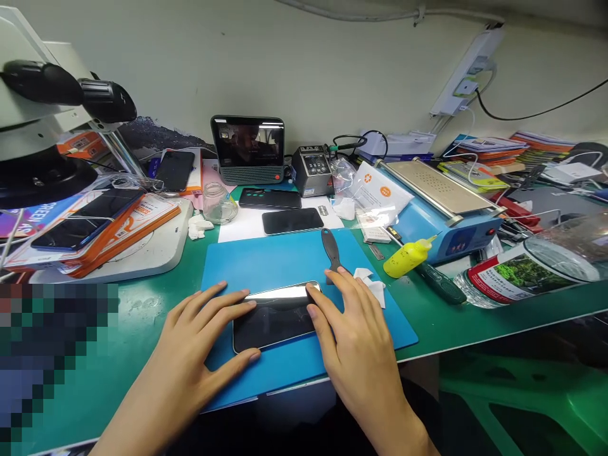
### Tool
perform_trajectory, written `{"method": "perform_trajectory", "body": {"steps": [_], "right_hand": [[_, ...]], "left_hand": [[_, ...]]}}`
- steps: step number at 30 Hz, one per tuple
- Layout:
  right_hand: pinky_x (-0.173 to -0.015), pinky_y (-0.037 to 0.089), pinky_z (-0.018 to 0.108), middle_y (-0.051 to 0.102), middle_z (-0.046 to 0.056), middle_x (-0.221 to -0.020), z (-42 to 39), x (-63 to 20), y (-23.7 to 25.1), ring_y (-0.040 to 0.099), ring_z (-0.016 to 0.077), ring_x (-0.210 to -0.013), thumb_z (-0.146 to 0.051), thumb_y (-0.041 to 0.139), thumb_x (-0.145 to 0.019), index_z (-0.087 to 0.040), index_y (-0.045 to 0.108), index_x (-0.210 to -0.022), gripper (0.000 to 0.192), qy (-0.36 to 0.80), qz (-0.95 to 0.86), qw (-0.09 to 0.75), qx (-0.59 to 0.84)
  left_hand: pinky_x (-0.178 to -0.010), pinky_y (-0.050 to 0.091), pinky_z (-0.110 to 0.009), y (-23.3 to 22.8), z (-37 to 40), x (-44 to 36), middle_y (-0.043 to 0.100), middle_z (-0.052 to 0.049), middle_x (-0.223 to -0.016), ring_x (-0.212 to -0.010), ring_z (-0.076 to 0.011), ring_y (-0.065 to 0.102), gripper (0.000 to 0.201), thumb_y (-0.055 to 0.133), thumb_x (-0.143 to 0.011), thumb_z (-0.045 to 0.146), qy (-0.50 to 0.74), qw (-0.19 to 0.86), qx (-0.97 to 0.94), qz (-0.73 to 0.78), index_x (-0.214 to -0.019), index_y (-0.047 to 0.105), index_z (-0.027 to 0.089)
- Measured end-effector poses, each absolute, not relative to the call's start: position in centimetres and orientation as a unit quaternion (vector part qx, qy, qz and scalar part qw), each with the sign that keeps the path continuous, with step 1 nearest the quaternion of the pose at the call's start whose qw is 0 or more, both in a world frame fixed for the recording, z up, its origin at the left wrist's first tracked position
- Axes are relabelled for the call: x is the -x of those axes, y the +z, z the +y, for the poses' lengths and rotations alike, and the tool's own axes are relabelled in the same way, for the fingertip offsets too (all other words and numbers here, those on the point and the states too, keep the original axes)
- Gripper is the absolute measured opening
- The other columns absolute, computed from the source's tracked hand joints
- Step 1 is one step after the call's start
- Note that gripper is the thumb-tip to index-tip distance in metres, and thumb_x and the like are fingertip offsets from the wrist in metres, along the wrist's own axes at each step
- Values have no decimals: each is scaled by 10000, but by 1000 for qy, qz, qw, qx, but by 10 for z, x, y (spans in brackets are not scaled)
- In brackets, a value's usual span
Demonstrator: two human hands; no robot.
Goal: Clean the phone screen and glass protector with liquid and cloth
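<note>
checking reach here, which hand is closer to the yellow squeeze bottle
Right. The right hand rests on the phone's right edge, with the yellow bottle up and to its right. The left hand holds the phone's far side, farther off.

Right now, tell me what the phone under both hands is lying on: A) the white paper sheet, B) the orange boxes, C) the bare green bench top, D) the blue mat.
D: the phone, touched by the left hand and right hand, lies flat on the blue mat.
</note>
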State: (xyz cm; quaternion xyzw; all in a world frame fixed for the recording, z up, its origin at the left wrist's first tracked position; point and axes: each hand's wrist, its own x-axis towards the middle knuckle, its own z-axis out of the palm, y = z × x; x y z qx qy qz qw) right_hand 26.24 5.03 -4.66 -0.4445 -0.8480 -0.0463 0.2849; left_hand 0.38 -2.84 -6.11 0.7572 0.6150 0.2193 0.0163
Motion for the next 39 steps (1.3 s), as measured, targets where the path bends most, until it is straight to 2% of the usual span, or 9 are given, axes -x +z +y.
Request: {"method": "perform_trajectory", "body": {"steps": [7,15,17,20,25,33,37,39], "right_hand": [[-1162,521,534,690,124,-1432,51,-269,-49,604,319,-1398,-277,482,-1122,-201,709,-1400,366,-52,-846,285,447],[-1069,592,482,722,118,-1381,55,-273,-51,674,305,-1302,-294,449,-1134,-200,705,-1407,386,-35,-848,278,450],[-1078,586,502,720,128,-1378,58,-272,-50,663,316,-1316,-292,452,-1132,-188,722,-1374,378,-42,-850,279,445],[-1107,567,545,710,152,-1378,61,-268,-48,637,338,-1347,-286,458,-1128,-157,737,-1339,373,-56,-858,276,429],[-1205,484,608,686,181,-1418,55,-247,-46,589,355,-1405,-258,475,-1116,-96,723,-1332,367,-62,-881,273,382],[-1299,400,575,663,112,-1500,46,-206,-40,525,300,-1498,-296,447,-1131,-176,704,-1395,387,-3,-911,259,322],[-1232,441,659,692,96,-1449,55,-223,-40,576,336,-1447,-315,477,-1126,-285,758,-1334,352,-27,-895,280,347],[-1216,446,680,696,122,-1436,54,-226,-41,580,359,-1438,-301,492,-1117,-258,773,-1311,344,-40,-885,284,368]], "left_hand": [[-1115,408,-569,-62,-26,-4,688,8,-1499,-1467,-354,527,480,650,-1027,561,234,-2,-761,605,-1457,524,389],[-1155,402,-587,-64,-26,-5,684,28,-1501,-1474,-346,521,474,684,-1008,558,250,17,-750,612,-1437,541,415],[-1167,403,-601,-66,-26,-5,683,29,-1499,-1481,-349,514,473,689,-1004,547,252,27,-745,617,-1438,543,425],[-1142,455,-611,-68,-28,-7,650,-21,-1530,-1472,-378,517,562,725,-965,564,259,48,-708,655,-1474,545,410],[-1143,490,-607,-66,-29,-10,643,-58,-1506,-1457,-396,518,632,789,-897,586,285,91,-665,685,-1458,587,376],[-1204,431,-605,-64,-27,-10,637,-57,-1511,-1472,-376,498,641,822,-889,515,284,100,-671,678,-1459,572,363],[-1195,442,-604,-62,-28,-11,616,-72,-1534,-1474,-382,489,662,806,-894,570,283,103,-664,685,-1476,569,359],[-1187,453,-599,-60,-28,-11,613,-79,-1537,-1473,-384,492,664,796,-901,580,281,106,-664,685,-1481,568,351]]}}
